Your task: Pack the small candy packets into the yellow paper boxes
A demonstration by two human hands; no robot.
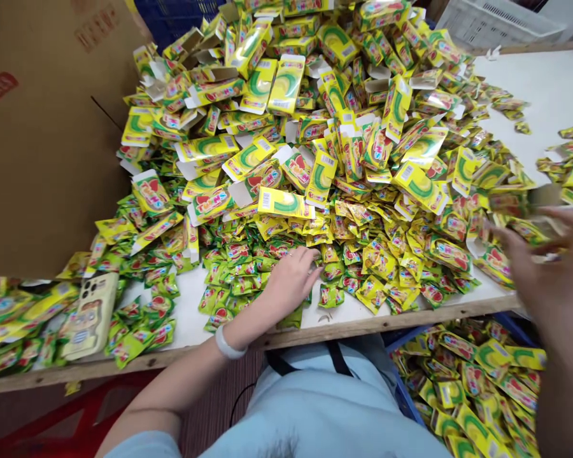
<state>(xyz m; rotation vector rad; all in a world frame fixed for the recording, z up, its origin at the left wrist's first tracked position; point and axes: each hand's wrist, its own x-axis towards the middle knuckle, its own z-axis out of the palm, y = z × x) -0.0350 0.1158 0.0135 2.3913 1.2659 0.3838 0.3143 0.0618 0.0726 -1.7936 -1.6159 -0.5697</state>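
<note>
While cartons (286, 86) crowd the table (187, 308), the left hand (291, 278) touches packets (332, 295), loosely open; the right hand (556, 280) spreads.

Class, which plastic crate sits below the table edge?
The blue crate at lower right, holding yellow packs; the other blue crate and the white crate lie beyond the heap.

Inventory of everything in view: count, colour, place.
Cartons: many, yellow-green, heaped centrally
Sachets: many, green/yellow, front of heap
Table: one, white, beneath
Cardboard box: one, brown, left
Phone: one, cream, left edge
Crates: three; blue behind, blue below right, white top right
Frame: one, red, lower left
Cable: one, black, below table
Wristband: one, white, left wrist
Shirt: one, light blue, bottom
Left hand: one, on sachets
Right hand: one, blurred, right
</note>
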